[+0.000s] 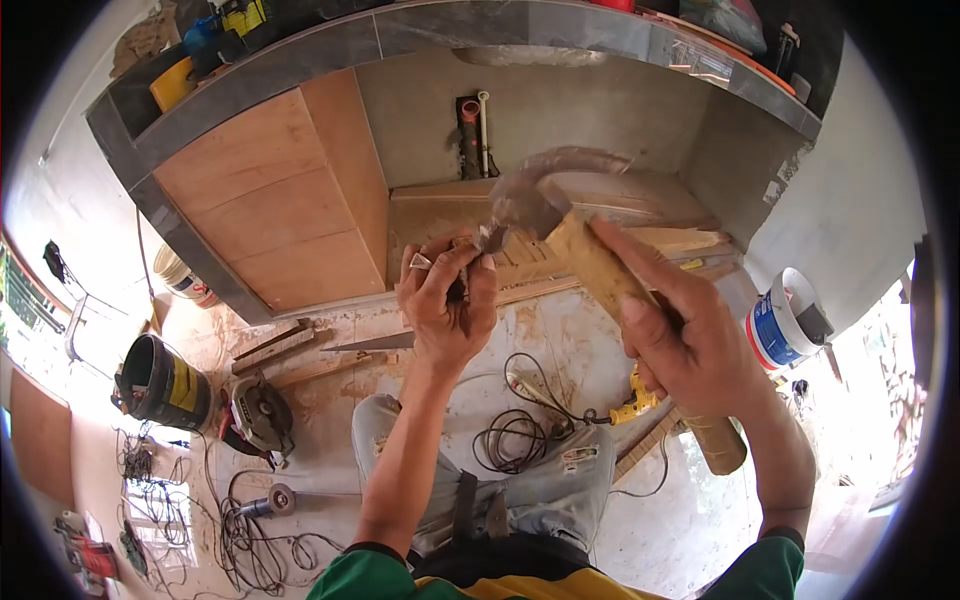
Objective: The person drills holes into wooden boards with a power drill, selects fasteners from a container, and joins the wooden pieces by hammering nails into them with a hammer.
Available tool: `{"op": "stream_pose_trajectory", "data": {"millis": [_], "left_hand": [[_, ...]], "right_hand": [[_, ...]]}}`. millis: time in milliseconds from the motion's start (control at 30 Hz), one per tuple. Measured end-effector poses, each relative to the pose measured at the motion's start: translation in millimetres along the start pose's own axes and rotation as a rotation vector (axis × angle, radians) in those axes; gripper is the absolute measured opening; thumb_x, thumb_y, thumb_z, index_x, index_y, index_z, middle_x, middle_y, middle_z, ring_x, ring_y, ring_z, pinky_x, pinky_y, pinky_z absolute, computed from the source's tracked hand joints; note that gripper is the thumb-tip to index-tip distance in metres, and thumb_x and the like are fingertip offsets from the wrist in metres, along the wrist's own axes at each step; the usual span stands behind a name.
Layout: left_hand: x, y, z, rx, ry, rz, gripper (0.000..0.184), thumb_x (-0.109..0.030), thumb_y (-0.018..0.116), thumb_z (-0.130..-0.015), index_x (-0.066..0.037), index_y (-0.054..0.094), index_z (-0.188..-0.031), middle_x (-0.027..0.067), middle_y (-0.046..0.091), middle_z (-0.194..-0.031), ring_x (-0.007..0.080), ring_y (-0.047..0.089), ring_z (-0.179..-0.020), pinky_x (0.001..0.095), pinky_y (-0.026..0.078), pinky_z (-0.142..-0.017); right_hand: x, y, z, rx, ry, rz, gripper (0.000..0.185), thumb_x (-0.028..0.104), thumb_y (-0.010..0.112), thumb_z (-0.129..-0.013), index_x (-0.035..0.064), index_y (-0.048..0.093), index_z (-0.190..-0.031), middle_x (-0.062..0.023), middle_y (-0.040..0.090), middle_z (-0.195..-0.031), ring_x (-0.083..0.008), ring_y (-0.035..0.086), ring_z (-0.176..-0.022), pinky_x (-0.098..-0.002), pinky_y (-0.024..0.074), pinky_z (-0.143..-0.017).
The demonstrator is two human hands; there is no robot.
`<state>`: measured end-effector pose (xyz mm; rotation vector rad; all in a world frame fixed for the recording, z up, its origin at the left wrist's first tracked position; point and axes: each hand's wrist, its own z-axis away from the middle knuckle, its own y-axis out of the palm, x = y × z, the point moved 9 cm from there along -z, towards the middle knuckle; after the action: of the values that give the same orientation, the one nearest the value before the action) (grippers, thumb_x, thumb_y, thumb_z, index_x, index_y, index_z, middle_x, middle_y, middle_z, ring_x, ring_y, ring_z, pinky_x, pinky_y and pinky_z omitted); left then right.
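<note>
My right hand (pixel 690 340) is wrapped around the thick wooden handle of a claw hammer (pixel 610 260). The hammer's metal head is raised and slightly blurred, its claw curving to the right. Just left of the head is my left hand (pixel 448 300), fingers closed in a pinch. Something dark and small shows between those fingers, close to or touching the hammer's face; its kind cannot be made out. A small pale pointed piece (pixel 420 262) sticks out between two fingers. Both hands are above the floor in front of the open cabinet bay.
A wooden cabinet panel (pixel 265 200) stands left under the tiled counter (pixel 440 30). Wood strips (pixel 550 285) lie in the bay. On the floor are a circular saw (pixel 262 415), an angle grinder (pixel 268 502), a yellow power tool (pixel 635 400), cables, a black bucket (pixel 165 385) and a white-blue bucket (pixel 775 330).
</note>
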<state>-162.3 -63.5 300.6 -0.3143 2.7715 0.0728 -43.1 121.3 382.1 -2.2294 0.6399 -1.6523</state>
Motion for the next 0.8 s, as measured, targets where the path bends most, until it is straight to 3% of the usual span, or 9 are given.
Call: {"op": "stream_pose_trajectory", "data": {"millis": [100,167,267,300,367,467,567,633,800], "left_hand": [[2.1,0.8,1.9,0.005,-0.016,0.006,0.009,-0.005,0.069,-0.081,-0.003,0.069,-0.09,0.0139,0.071,-0.095,0.0276,0.058,-0.073,0.0376,0.046,-0.068],[1.8,-0.6,2.9,0.002,-0.025,0.012,0.01,-0.005,0.069,-0.08,-0.003,0.069,-0.09,0.0139,0.071,-0.095,0.0276,0.058,-0.072,0.0377,0.046,-0.068],[-0.8,0.5,1.2,0.026,-0.02,0.023,0.011,-0.004,0.069,-0.08,-0.004,0.07,-0.091,0.0144,0.071,-0.095,0.0275,0.058,-0.072,0.0375,0.046,-0.068],[-0.2,0.1,1.4,0.018,-0.021,0.016,0.011,-0.004,0.069,-0.08,-0.004,0.07,-0.091,0.0145,0.071,-0.095,0.0273,0.058,-0.072,0.0372,0.046,-0.069],[0.6,1.5,0.7,0.014,-0.018,0.015,0.012,-0.004,0.07,-0.08,-0.004,0.07,-0.091,0.0146,0.072,-0.095,0.0272,0.058,-0.071,0.037,0.046,-0.069],[-0.5,-0.2,1.5,0.01,-0.002,0.009,0.012,-0.005,0.07,-0.08,-0.004,0.07,-0.091,0.014,0.072,-0.096,0.0262,0.06,-0.072,0.0364,0.047,-0.071],[-4.3,-4.4,1.3,0.039,-0.024,0.02,0.015,-0.007,0.069,-0.082,-0.003,0.071,-0.096,0.0136,0.072,-0.095,0.0251,0.063,-0.075,0.0365,0.047,-0.073],[14.6,-0.6,9.6,0.14,-0.283,0.111,0.025,-0.015,0.075,-0.083,-0.001,0.069,-0.102,0.0144,0.072,-0.093,0.0258,0.065,-0.079,0.0378,0.048,-0.076],[26.7,-9.3,28.6,0.101,-0.242,0.089,0.05,-0.032,0.085,-0.077,0.001,0.065,-0.11,0.0142,0.071,-0.09,0.0275,0.064,-0.079,0.04,0.049,-0.077]], "right_hand": [[-0.6,4.9,-1.9,0.033,0.0,0.016,0.055,0.032,0.048,-0.105,0.0094,0.037,-0.154,-0.0015,0.058,-0.071,-0.0035,0.047,-0.048,-0.0205,0.042,-0.047],[10.7,-15.6,-3.4,-0.183,-0.091,-0.064,0.055,0.034,0.047,-0.106,0.0095,0.037,-0.154,-0.0001,0.056,-0.068,-0.0036,0.047,-0.048,-0.0209,0.0421,-0.047],[-9.1,-3.2,2.0,-0.114,0.089,-0.05,0.055,0.034,0.047,-0.106,0.0096,0.036,-0.154,0.0003,0.055,-0.064,-0.0039,0.047,-0.047,-0.0212,0.0417,-0.047],[-16.2,-2.6,1.0,-0.117,0.09,-0.052,0.055,0.034,0.047,-0.106,0.0096,0.036,-0.154,0.0003,0.055,-0.064,-0.0039,0.047,-0.047,-0.0212,0.0417,-0.047],[-27.6,16.6,-2.4,0.082,0.039,0.031,0.055,0.033,0.046,-0.106,0.0102,0.035,-0.155,0.0004,0.053,-0.062,-0.0037,0.047,-0.047,-0.021,0.0413,-0.046],[-21.8,1.9,1.1,-0.069,0.073,0.006,0.049,0.028,0.047,-0.106,0.0171,0.04,-0.153,0.0016,0.05,-0.065,-0.0046,0.049,-0.049,-0.023,0.0456,-0.048],[-24.6,-6.5,3.9,-0.042,0.144,0.057,0.049,0.027,0.047,-0.106,0.0175,0.039,-0.154,0.0008,0.05,-0.065,-0.0053,0.049,-0.049,-0.0241,0.0466,-0.05],[-32.3,-1.2,4.8,0.006,0.165,0.066,0.049,0.027,0.046,-0.106,0.0174,0.038,-0.154,0.0006,0.05,-0.065,-0.0053,0.049,-0.049,-0.0241,0.0465,-0.05],[-48.3,13.8,3.7,0.112,0.17,0.07,0.051,0.027,0.046,-0.107,0.0173,0.036,-0.155,0.0001,0.049,-0.065,-0.0053,0.048,-0.049,-0.0238,0.046,-0.049]]}}
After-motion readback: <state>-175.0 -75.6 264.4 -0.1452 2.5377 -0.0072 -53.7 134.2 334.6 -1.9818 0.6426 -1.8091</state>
